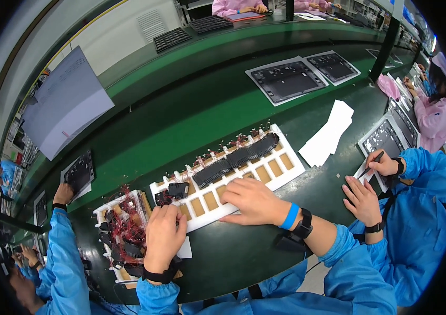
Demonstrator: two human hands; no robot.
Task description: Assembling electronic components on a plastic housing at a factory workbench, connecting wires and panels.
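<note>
A long white foam tray [297,169] with many slots lies slantwise before me; rows of small black parts [212,172] with thin red wires stand along its far side. My right hand [254,202] grips the tray's near rim, fingers over the slots and thumb along the outer edge. At the tray's left end, my left hand [164,233] is closed, its fingers curled down; what they hold, if anything, is hidden. Close by are a few loose black parts [178,190] in the end slots. Left of my left hand, a second white tray [101,214] bears a tangle of red-wired black parts [126,226].
At left, a co-worker's hand [64,194] holds a dark panel [80,170]. On the right another co-worker's hands [364,202] work with a black pen-like tool. White sheets [328,134] lie beyond the tray, with black tablet-like housings [286,79] farther back on the green bench.
</note>
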